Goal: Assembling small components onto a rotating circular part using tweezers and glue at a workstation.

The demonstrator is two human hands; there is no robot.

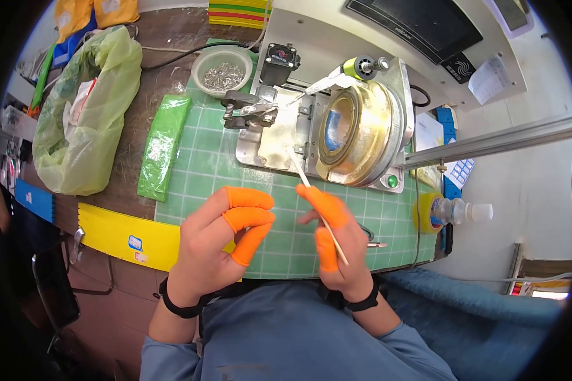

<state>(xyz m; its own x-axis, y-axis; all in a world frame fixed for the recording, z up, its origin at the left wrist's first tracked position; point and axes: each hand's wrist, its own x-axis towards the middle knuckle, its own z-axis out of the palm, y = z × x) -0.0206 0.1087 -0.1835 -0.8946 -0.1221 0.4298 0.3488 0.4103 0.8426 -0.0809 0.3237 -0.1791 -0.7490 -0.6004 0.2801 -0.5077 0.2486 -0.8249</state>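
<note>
One thin stick (332, 235) is held in the right hand (348, 244); whether anything is pinched by the curled left hand (213, 238) cannot be told. Farther, the tip is pointed at a pale piece (279, 127) on the machine (251, 152). Dabbing seems under way; steady guidance is needed.

Open lane of green mat (206, 143) between green packet (164, 149) and machine (308, 134), bowl (197, 66) closing its far end, free gap between left fingers (251, 198) and right fingers (326, 204), pale stick (300, 169) slanting across toward machine, metal drum (370, 140) and rail (496, 142) blocking the right.
</note>
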